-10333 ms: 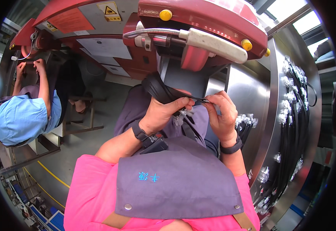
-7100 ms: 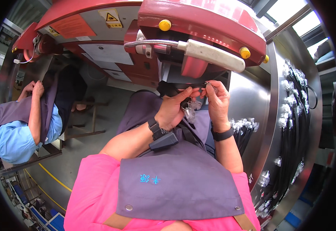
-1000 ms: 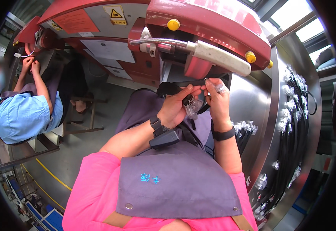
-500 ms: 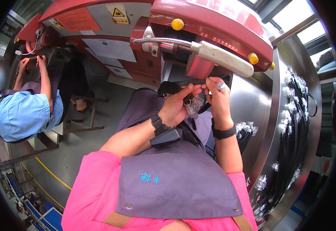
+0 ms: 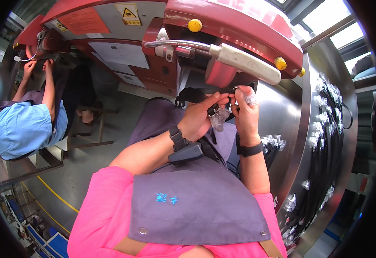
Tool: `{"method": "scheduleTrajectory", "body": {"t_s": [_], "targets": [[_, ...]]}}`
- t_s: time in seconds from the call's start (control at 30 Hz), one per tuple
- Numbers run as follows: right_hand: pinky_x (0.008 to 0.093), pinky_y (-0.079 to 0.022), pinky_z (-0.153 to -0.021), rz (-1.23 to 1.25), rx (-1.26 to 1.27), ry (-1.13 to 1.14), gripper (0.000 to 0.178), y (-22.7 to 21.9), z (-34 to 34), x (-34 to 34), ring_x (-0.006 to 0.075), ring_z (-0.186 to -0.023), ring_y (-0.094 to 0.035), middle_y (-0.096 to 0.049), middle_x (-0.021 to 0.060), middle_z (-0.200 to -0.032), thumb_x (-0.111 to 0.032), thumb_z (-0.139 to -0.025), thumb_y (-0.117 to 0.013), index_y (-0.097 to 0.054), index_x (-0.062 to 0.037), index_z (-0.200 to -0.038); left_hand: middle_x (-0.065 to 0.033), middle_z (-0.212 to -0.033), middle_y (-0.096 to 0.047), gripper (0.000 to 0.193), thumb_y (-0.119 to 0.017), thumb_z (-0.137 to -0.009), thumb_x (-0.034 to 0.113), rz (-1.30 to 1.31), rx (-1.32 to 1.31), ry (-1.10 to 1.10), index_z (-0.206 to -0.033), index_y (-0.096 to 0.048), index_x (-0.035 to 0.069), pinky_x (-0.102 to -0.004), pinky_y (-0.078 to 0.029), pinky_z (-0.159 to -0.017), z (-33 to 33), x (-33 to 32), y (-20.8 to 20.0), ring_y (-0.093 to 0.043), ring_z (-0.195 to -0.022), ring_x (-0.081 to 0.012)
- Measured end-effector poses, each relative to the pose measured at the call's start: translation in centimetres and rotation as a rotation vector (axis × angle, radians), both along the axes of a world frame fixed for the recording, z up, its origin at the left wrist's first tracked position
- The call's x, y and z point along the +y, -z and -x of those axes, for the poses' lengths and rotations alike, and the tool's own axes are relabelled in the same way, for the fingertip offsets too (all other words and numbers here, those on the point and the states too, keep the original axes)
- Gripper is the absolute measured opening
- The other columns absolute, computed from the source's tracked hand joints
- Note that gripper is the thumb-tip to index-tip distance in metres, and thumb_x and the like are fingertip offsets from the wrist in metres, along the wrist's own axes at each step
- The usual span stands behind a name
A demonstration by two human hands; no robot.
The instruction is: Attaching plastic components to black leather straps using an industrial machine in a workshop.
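A red machine (image 5: 235, 32) spans the top of the frame, with a second red machine head at the upper left. Below it, filling the bottom centre, is a person in a pink top and a grey-purple apron (image 5: 196, 210), seen from above. A steel counter (image 5: 282, 101) runs down the right side. At the left edge, a co-worker (image 5: 29, 129) in a blue shirt sits with both hands raised together. Long black straps (image 5: 328, 137), their ends in clear plastic, lie in a row at the right; a smaller bunch shows just right of the person's right wrist.

Above centre, a white bar (image 5: 248, 64) slants across a red roller (image 5: 218, 75). Just below the roller are the person's hands. The left hand (image 5: 203, 114) is closed, thumb against fingers, around a black strap (image 5: 191, 95). The right hand (image 5: 245, 109) pinches the strap's end between thumb and forefinger. The strap is at the centre of the frame, bunched at its left and drawn out between the hands; whether it touches the roller is unclear. Clear plastic (image 5: 219, 120) hangs at the left fingers. Yellow knobs (image 5: 194, 25) dot the machine.
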State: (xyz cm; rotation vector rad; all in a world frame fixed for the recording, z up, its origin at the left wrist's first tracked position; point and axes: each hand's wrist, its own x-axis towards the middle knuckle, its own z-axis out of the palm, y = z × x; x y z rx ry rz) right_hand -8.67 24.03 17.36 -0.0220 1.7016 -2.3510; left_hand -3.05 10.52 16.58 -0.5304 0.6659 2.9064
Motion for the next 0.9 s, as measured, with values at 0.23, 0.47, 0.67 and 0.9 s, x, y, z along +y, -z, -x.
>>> {"method": "scheduleTrajectory", "body": {"t_s": [0.23, 0.47, 0.67, 0.9], "targets": [[0.0214, -0.040, -0.052, -0.202, 0.438, -0.066, 0.018, -0.6, -3.0, 2.1, 0.0088, -0.063, -0.053, -0.062, 0.0055, -0.083, 0.004, -0.086, -0.060, -0.062, -0.0023, -0.103, -0.0112, -0.102, -0.069, 0.017, -0.062, -0.091, 0.006, 0.330, 0.186, 0.020, -0.107, -0.064, 0.000, -0.0283, -0.054, -0.080, -2.9, -1.5, -2.1, -0.067, -0.089, -0.0162], [0.0320, -0.050, -0.057, -0.684, 1.164, -0.246, 0.058, -3.3, -4.0, 2.0, 0.0245, -0.067, -0.059, -0.060, 0.0109, -0.083, 0.014, -0.063, -0.060, -0.063, -0.0067, -0.118, -0.0091, -0.098, -0.068, 0.017, -0.063, -0.091, 0.005, 0.558, 0.377, 0.052, -0.107, -0.064, -0.001, -0.0284, -0.053, -0.083, -4.7, -3.5, -2.3, -0.066, -0.090, -0.0161], [0.0330, -0.048, -0.054, -0.669, 1.030, -0.142, 0.030, -4.3, -4.9, 1.3, 0.0250, -0.062, -0.060, -0.060, 0.0112, -0.076, 0.011, -0.071, -0.066, -0.062, -0.0007, -0.099, -0.0079, -0.096, -0.068, 0.017, -0.063, -0.091, 0.006, 0.562, 0.355, 0.038, -0.107, -0.065, -0.001, -0.0278, -0.052, -0.081, -5.1, -3.4, -2.5, -0.065, -0.087, -0.0149], [0.0324, -0.047, -0.054, -0.650, 0.926, -0.083, 0.019, -3.7, -5.2, 1.4, 0.0276, -0.061, -0.060, -0.060, 0.0129, -0.074, 0.003, -0.076, -0.072, -0.059, 0.0017, -0.090, -0.0089, -0.098, -0.069, 0.018, -0.062, -0.091, 0.006, 0.522, 0.348, 0.022, -0.107, -0.064, -0.001, -0.0272, -0.053, -0.079, -5.0, -3.2, -1.8, -0.064, -0.087, -0.0145]]}}
